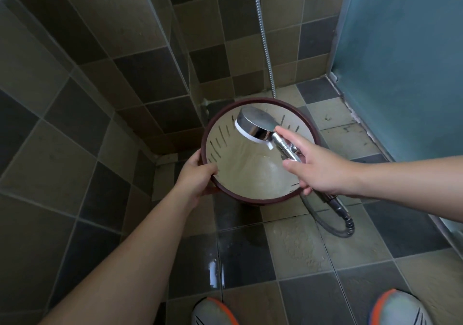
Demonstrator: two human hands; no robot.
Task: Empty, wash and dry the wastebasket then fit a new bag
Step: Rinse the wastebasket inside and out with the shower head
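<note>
Location: tiled shower corner. The wastebasket [253,174] is held over the wet floor [300,247], close to the corner where the two walls meet, its open mouth turned up toward the camera. No bag or rubbish shows inside; pale inner wall with vertical slots, dark red rim.

Left hand [194,174]: its grip is closed on the near-left rim, thumb over the edge and fingers underneath. Judged purpose: to steady the basket and tilt its mouth toward the spray, so the walls can be reached.

Right hand [318,167]: its grip is wrapped round the handle of the shower head [255,127], forefinger extended along the neck. The head sits over the far part of the opening, face angled down and left into the basket. A fan of water appears to run down the inside wall and pool at the bottom. Judged purpose: rinsing from within, so that runoff goes to the shower floor.

The hose [335,222] loops on the floor to the right of the basket and rises along the back wall.

Stage, as judged: washing in hand; drying and bagging outstanding.

Markings: no brand, label or writing legible on basket, shower head or walls.
</note>
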